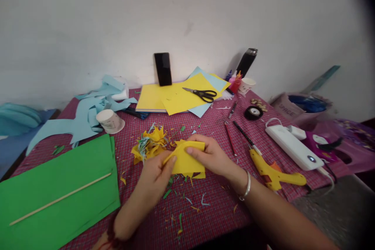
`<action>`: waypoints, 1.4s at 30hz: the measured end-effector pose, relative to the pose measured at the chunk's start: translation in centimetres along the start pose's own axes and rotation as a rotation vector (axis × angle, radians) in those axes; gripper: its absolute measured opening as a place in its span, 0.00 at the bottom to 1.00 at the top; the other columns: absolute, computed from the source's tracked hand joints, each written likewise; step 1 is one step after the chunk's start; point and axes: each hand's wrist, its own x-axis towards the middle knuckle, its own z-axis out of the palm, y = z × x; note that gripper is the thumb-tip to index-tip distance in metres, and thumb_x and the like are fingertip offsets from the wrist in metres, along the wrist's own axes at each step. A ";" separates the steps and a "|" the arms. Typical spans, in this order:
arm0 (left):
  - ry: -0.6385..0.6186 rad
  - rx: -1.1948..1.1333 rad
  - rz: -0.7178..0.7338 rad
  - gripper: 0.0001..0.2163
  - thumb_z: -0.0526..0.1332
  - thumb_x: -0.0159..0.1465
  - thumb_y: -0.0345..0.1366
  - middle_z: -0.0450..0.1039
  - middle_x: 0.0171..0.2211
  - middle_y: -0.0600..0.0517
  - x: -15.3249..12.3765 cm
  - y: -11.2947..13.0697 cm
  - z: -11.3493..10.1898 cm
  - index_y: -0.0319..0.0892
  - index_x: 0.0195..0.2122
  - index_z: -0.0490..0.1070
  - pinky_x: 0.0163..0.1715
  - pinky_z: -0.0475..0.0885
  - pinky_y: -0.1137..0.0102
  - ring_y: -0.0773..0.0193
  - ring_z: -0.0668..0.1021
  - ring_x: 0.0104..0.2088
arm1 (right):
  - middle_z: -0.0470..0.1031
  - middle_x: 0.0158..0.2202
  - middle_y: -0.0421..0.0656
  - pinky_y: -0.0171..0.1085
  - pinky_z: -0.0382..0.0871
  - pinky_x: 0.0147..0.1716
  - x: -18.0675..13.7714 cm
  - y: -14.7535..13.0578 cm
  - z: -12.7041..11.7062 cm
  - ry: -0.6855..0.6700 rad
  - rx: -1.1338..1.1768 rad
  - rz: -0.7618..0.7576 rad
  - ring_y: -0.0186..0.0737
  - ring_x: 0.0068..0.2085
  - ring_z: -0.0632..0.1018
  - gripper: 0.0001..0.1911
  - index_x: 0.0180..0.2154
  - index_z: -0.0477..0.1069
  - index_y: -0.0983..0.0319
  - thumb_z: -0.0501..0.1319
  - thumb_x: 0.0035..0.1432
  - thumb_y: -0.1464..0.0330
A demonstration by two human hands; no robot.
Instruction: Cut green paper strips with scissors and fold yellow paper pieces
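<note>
Both my hands hold a folded piece of yellow paper (187,160) over the red checked tablecloth (211,211). My left hand (156,175) pinches its lower left edge, fingers closed on it. My right hand (212,156), with a silver bangle at the wrist, grips the top right edge with the thumb on the paper. Just left of the paper lies a heap of yellow and pale paper scraps (149,144).
A green sheet (58,187) with a thin wooden stick (61,198) lies at the left. A paper cup (110,120) and blue paper cuttings (84,115) sit behind it. Scissors (202,93) rest on yellow sheets (175,97). A yellow glue gun (272,172) and a white power bank (293,146) lie at right.
</note>
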 end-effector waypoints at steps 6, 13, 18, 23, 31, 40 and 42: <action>0.041 0.059 0.101 0.10 0.55 0.66 0.38 0.75 0.30 0.51 -0.7 0.9 1.2 0.43 0.38 0.76 0.33 0.66 0.69 0.61 0.74 0.30 | 0.67 0.25 0.37 0.29 0.61 0.22 -0.1 -0.5 -0.2 0.079 -0.075 -0.066 0.31 0.24 0.67 0.13 0.33 0.70 0.62 0.57 0.63 0.58; 0.000 -0.347 -0.078 0.14 0.56 0.65 0.44 0.76 0.30 0.50 -0.5 1.3 1.5 0.44 0.44 0.76 0.31 0.70 0.70 0.62 0.74 0.28 | 0.71 0.25 0.39 0.30 0.64 0.21 -0.7 -0.6 -0.1 0.105 0.048 0.055 0.32 0.23 0.70 0.16 0.33 0.70 0.61 0.62 0.57 0.54; 0.075 -0.447 -0.117 0.11 0.59 0.63 0.42 0.68 0.20 0.55 -0.4 2.3 1.0 0.43 0.39 0.77 0.20 0.64 0.73 0.68 0.63 0.18 | 0.78 0.32 0.43 0.33 0.73 0.26 -0.7 0.0 -0.1 0.003 0.167 0.145 0.35 0.26 0.76 0.19 0.40 0.73 0.62 0.65 0.55 0.54; 0.099 -0.385 -0.117 0.12 0.57 0.64 0.40 0.67 0.20 0.55 -0.3 2.6 0.7 0.43 0.41 0.77 0.24 0.66 0.72 0.67 0.64 0.19 | 0.77 0.28 0.41 0.31 0.70 0.19 -0.6 0.4 0.0 0.055 0.151 0.233 0.35 0.23 0.75 0.18 0.39 0.73 0.61 0.66 0.54 0.55; 0.000 -0.387 -0.140 0.14 0.54 0.67 0.43 0.77 0.36 0.50 -0.6 1.9 0.5 0.44 0.44 0.76 0.37 0.70 0.70 0.62 0.76 0.35 | 0.75 0.27 0.41 0.32 0.69 0.21 -0.7 0.0 -0.8 0.043 0.070 0.237 0.36 0.24 0.73 0.13 0.34 0.75 0.60 0.66 0.54 0.56; 0.007 -0.531 -0.220 0.12 0.60 0.62 0.43 0.75 0.31 0.49 0.2 1.6 0.6 0.41 0.40 0.76 0.31 0.70 0.71 0.63 0.74 0.30 | 0.75 0.26 0.40 0.33 0.69 0.22 -0.4 0.3 -1.2 0.009 0.159 0.333 0.37 0.24 0.75 0.15 0.34 0.70 0.59 0.68 0.51 0.57; 0.104 -0.534 -0.214 0.11 0.63 0.59 0.42 0.74 0.29 0.51 0.3 1.4 0.3 0.40 0.36 0.76 0.30 0.68 0.72 0.65 0.73 0.29 | 0.77 0.27 0.40 0.34 0.71 0.23 -0.1 0.9 -1.1 0.039 0.216 0.335 0.38 0.25 0.76 0.15 0.35 0.70 0.59 0.69 0.51 0.57</action>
